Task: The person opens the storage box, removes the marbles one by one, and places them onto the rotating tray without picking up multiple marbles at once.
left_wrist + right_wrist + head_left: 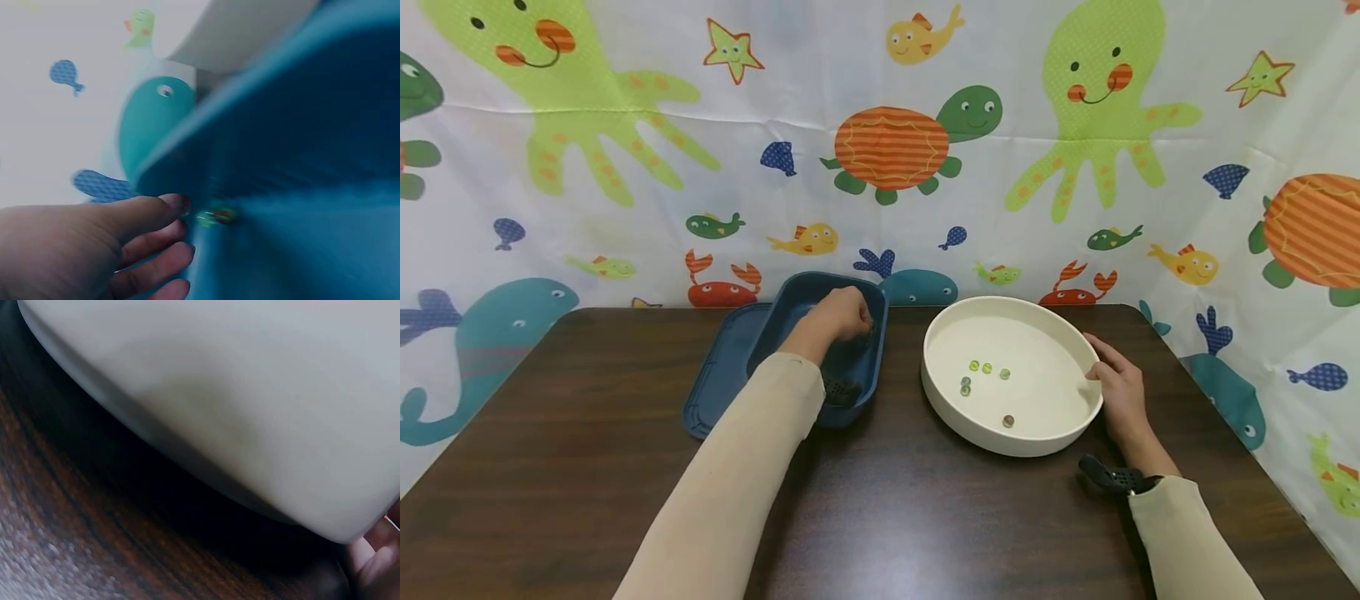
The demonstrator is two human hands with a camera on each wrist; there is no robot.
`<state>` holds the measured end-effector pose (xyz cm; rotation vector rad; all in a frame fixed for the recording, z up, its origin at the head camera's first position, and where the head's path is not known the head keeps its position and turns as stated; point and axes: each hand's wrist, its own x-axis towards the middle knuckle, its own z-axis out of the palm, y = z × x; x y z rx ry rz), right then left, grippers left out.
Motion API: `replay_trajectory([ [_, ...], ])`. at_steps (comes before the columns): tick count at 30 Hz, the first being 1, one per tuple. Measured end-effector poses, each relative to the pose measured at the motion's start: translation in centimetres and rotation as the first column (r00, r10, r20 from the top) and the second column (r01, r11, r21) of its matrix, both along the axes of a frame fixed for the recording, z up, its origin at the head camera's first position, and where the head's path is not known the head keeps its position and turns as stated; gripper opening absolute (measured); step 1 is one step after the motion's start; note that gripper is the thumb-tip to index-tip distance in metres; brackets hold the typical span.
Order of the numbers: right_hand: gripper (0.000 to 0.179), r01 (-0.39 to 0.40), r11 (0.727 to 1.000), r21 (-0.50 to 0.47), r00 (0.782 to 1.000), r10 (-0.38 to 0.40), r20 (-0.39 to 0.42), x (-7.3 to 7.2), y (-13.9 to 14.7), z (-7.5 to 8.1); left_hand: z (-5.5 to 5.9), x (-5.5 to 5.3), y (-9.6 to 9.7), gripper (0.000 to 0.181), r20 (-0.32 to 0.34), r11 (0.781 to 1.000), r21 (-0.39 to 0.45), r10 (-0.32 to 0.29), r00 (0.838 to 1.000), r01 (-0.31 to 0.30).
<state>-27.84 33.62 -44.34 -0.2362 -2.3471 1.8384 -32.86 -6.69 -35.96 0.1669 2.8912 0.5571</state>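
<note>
My left hand (837,315) reaches into a blue plastic container (877,354). In the left wrist view its thumb and forefinger pinch a small glass marble (185,206), mostly hidden by the fingertips. More marbles (215,216), green and reddish, lie in the container's corner close by. To the right stands a round, cream-white tray (1015,329) with a raised rim. Several marbles (987,368) are scattered on its floor, mostly yellow-green, one brownish. My right hand (1122,390) grips the tray's right rim, thumb inside and fingers outside.
A blue lid (724,367) lies on the dark wooden table (587,417), partly under the container. Behind the table hangs a white curtain (805,50) with sea animals. A black wrist device (1112,477) sits on the right wrist.
</note>
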Motion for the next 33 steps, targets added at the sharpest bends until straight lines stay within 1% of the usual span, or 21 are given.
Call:
replay_trajectory([
  [3, 0.066, -0.006, 1.000, -0.013, 1.000, 0.006, 0.002, 0.0, -0.2, 0.0, 1.3, 0.4, -0.1, 0.019, -0.049, 1.000, 0.013, -0.008, 0.999, 0.009],
  [5, 0.066, -0.003, 1.000, -0.016, 1.000, 0.003, 0.000, -0.1, -0.1, 0.0, 2.4, 0.6, 0.3, 0.017, -0.089, 0.999, 0.025, -0.024, 0.996, 0.026],
  [7, 0.065, -0.005, 1.000, -0.010, 1.000, 0.005, 0.000, -0.2, -0.1, 0.0, 3.4, 1.1, 0.9, 0.018, -0.122, 0.998, 0.039, -0.039, 0.992, 0.044],
  [9, 0.065, 0.000, 1.000, 0.000, 1.000, 0.000, 0.002, -0.2, -0.1, -0.1, 4.4, 1.7, 1.9, 0.018, -0.145, 0.997, 0.047, -0.059, 0.988, 0.066],
  [11, 0.066, 0.008, 1.000, 0.004, 1.000, -0.008, 0.005, -0.2, 0.0, -0.1, 5.1, 2.2, 3.1, 0.017, -0.163, 0.994, 0.059, -0.083, 0.983, 0.094],
  [14, 0.066, 0.011, 1.000, 0.003, 1.000, -0.011, 0.011, -0.1, 0.0, -0.1, 5.5, 2.8, 5.2, 0.015, -0.175, 0.988, 0.071, -0.120, 0.977, 0.134],
  [17, 0.066, 0.007, 1.000, 0.006, 1.000, -0.007, 0.015, 0.0, -0.1, 0.0, 5.3, 3.2, 7.1, 0.015, -0.189, 0.977, 0.090, -0.171, 0.967, 0.191],
  [19, 0.066, 0.003, 1.000, 0.007, 1.000, -0.003, 0.016, 0.0, -0.1, 0.0, 4.8, 3.3, 8.4, 0.015, -0.196, 0.969, 0.100, -0.204, 0.959, 0.227],
  [21, 0.066, -0.002, 1.000, 0.003, 1.000, 0.001, 0.015, 0.0, 0.0, 0.0, 4.2, 3.3, 9.7, 0.015, -0.186, 0.963, 0.112, -0.221, 0.957, 0.244],
  [24, 0.066, -0.011, 1.000, -0.002, 1.000, 0.011, 0.009, 0.0, 0.0, 0.0, 2.9, 3.2, 11.3, 0.014, -0.164, 0.962, 0.137, -0.215, 0.963, 0.238],
  [26, 0.066, -0.011, 1.000, -0.004, 1.000, 0.011, 0.004, 0.0, 0.1, -0.1, 2.0, 3.1, 12.3, 0.014, -0.145, 0.961, 0.160, -0.201, 0.969, 0.223],
  [29, 0.065, -0.010, 1.000, 0.004, 1.000, 0.010, 0.004, 0.0, 0.3, -0.1, 0.6, 2.9, 13.7, 0.014, -0.129, 0.961, 0.181, -0.189, 0.974, 0.210],
  [30, 0.065, -0.011, 1.000, 0.008, 1.000, 0.011, 0.005, 0.0, 0.3, -0.1, 0.3, 2.9, 14.1, 0.013, -0.128, 0.964, 0.175, -0.180, 0.975, 0.201],
  [33, 0.065, -0.020, 1.000, 0.013, 1.000, 0.020, 0.002, 0.0, 0.4, -0.1, -0.6, 3.0, 15.3, 0.012, -0.118, 0.967, 0.160, -0.180, 0.977, 0.197],
])
